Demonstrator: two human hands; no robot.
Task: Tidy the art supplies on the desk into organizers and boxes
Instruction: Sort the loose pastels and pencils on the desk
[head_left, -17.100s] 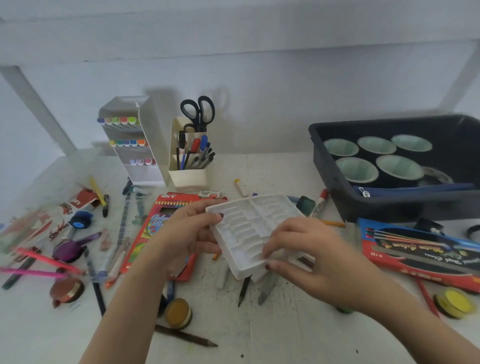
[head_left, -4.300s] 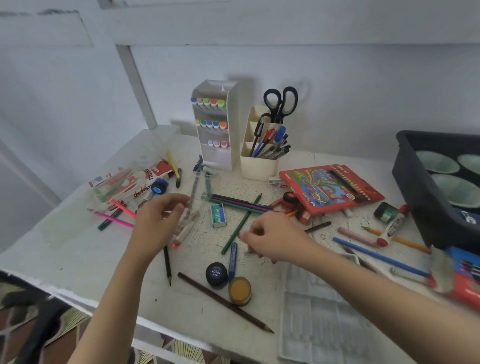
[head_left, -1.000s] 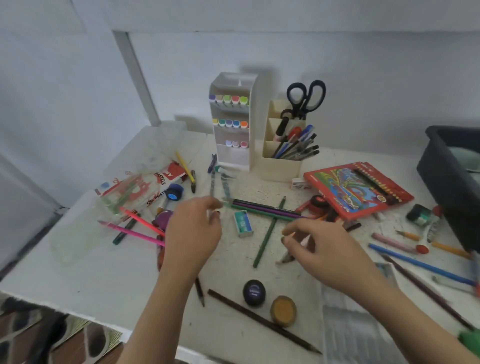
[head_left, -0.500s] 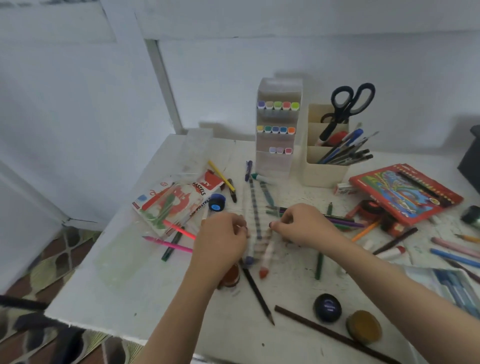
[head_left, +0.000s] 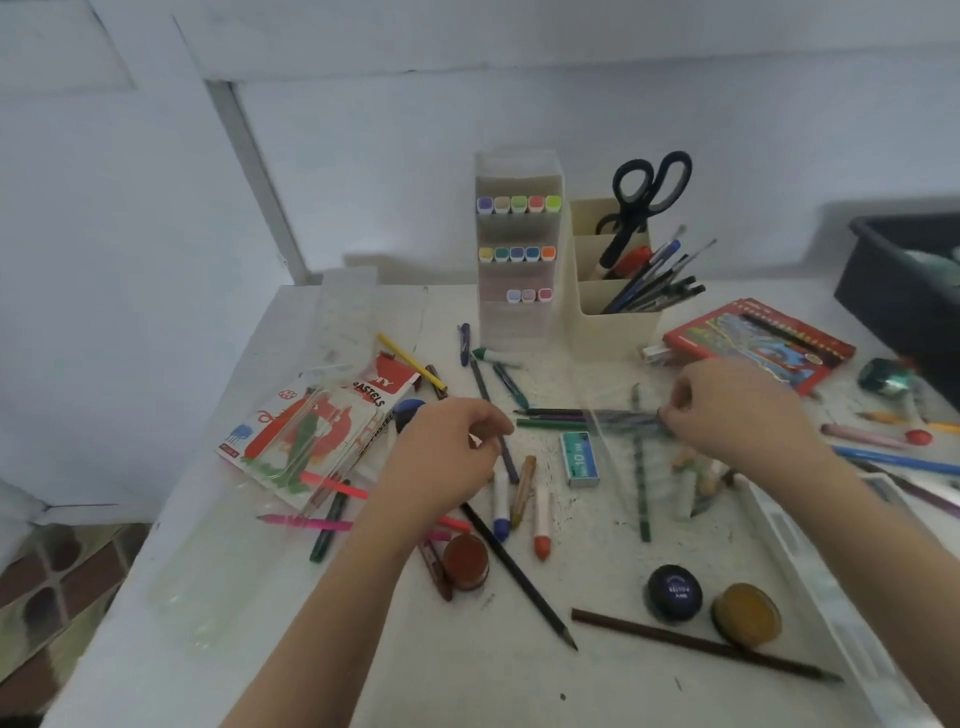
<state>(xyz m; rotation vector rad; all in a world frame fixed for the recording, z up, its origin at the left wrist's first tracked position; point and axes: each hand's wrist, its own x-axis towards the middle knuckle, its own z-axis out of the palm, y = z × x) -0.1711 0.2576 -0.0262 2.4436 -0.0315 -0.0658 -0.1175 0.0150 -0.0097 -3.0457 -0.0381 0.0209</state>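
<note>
Clutter of pencils, crayons and pens across the white tabletop (head_left: 322, 649); left hand (head_left: 447, 457) over the middle, fingers curled, thumb tip against forefinger, contents of that pinch impossible to tell; right hand (head_left: 737, 410) further right, fingertips pinched on the edge of a faint, blurred clear plastic sleeve (head_left: 623, 441), above a row of dark pencils (head_left: 561, 415) and a small green box (head_left: 579, 460); three crayons (head_left: 522, 491) side by side just nearward of the left hand; pastel box (head_left: 311, 431) toward the left edge; white marker organizer (head_left: 519, 249) at the far edge, caps in three rows; cream pen holder (head_left: 613, 317) just beside it, black scissors (head_left: 649, 187) upright inside; red pencil box (head_left: 758, 348) toward the far right corner, near a dark bin (head_left: 904, 291); dark blue paint pot (head_left: 674, 592) and yellow-brown paint pot (head_left: 746, 613) just beside each other toward the near edge; white tray (head_left: 810, 582) along the right edge.
</note>
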